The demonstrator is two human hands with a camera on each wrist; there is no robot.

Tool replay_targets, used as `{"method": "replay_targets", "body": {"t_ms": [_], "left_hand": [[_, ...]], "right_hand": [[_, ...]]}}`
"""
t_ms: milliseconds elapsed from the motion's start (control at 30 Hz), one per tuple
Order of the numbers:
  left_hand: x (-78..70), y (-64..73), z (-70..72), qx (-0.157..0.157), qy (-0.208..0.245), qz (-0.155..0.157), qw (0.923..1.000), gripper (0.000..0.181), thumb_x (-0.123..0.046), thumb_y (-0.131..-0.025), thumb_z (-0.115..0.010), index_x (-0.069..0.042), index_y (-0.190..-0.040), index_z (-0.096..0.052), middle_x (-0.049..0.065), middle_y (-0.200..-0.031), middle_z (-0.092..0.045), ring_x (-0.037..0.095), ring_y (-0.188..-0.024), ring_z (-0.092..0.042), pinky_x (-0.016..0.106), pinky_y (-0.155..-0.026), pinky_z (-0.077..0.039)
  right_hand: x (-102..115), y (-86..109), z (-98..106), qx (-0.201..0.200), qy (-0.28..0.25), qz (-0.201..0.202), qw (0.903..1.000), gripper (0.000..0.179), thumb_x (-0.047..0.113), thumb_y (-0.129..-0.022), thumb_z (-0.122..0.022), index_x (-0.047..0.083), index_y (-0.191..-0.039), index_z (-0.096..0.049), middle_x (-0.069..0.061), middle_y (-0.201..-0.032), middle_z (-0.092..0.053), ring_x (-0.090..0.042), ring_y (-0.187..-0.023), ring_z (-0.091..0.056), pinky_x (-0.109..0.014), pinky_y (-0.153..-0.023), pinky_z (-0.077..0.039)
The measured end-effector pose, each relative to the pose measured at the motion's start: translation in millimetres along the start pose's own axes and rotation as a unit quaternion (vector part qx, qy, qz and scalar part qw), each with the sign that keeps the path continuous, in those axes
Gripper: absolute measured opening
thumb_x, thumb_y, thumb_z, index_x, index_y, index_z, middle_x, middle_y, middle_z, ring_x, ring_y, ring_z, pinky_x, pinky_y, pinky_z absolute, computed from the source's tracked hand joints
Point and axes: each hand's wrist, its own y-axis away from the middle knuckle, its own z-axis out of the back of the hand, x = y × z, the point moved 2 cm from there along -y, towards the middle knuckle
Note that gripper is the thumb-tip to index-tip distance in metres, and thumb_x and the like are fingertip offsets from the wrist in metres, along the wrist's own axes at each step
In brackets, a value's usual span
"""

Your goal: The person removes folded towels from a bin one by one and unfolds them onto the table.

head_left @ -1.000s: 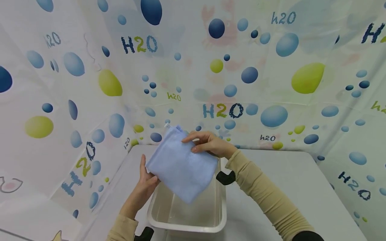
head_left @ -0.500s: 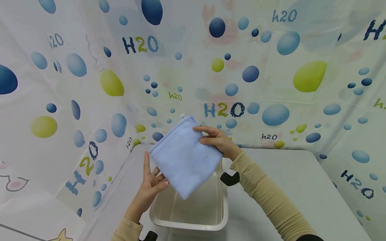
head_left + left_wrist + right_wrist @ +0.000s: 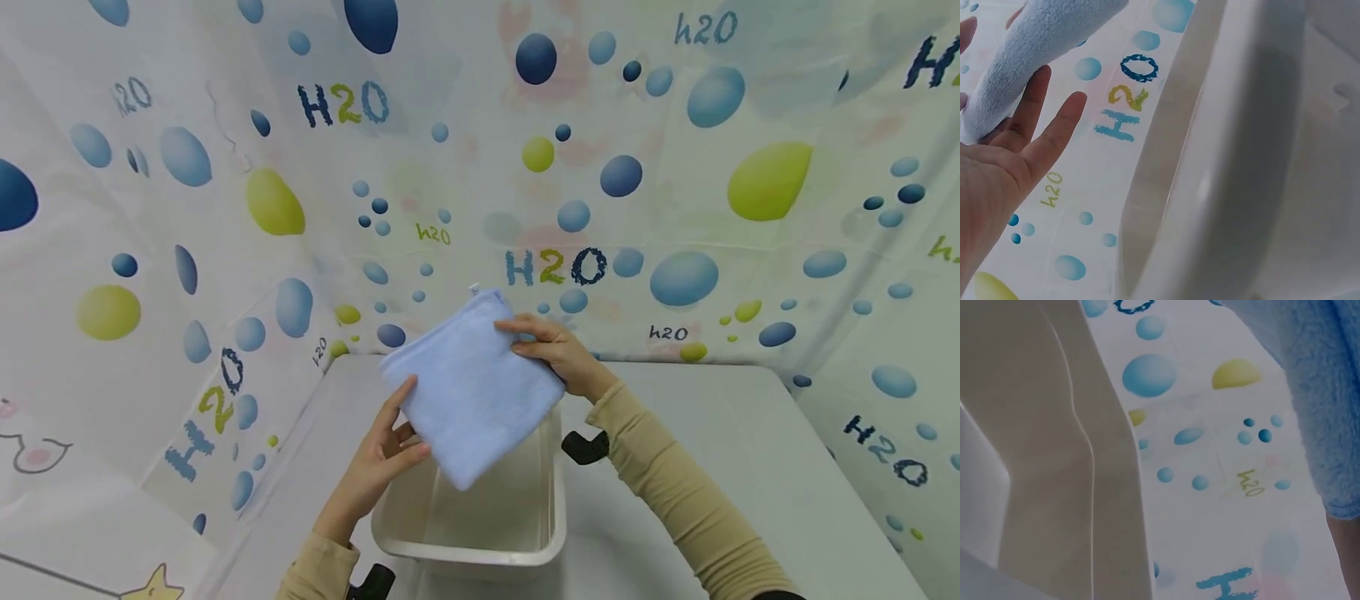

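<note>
A folded light-blue terry towel (image 3: 476, 387) is held up, tilted corner-down, over a white plastic basin (image 3: 465, 554). The right hand (image 3: 558, 350) pinches its upper right edge, fingers on the near face. At the lower left edge is the left hand (image 3: 378, 454), thumb and index finger on the near side of the cloth. In the left wrist view the other fingers of the left hand (image 3: 1016, 144) reach behind the towel (image 3: 1041, 56), which lies between them and the thumb side. The right wrist view shows the towel (image 3: 1325, 406) hanging at the right, the right hand mostly hidden.
The basin stands on a white table (image 3: 675, 467), and its inside shows below the towel. Behind and beside the table hangs a white curtain (image 3: 480, 192) printed with drops and "H2O". Black wrist straps (image 3: 585, 447) sit by both sleeves.
The towel has risen and shifted right, turning slightly. The left hand moved off its edge, then came back in with index finger and thumb over the front. The right hand has kept its pinch.
</note>
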Motion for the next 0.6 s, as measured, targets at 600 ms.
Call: {"method": "replay_targets", "body": {"t_ms": [600], "left_hand": [[-4.0, -35.8, -2.8, -0.047, -0.096, 0.059, 0.9925, 0.062, -0.011, -0.090, -0.059, -0.017, -0.145, -0.032, 0.011, -0.146, -0.027, 0.038, -0.125, -0.044, 0.022, -0.084, -0.051]], "right_hand": [[-11, 27.3, 22, -0.041, -0.082, -0.060, 0.9939, 0.036, 0.012, -0.090, -0.058, 0.039, -0.112, -0.065, 0.000, -0.148, -0.030, -0.015, -0.117, -0.048, -0.031, -0.086, -0.050]]}}
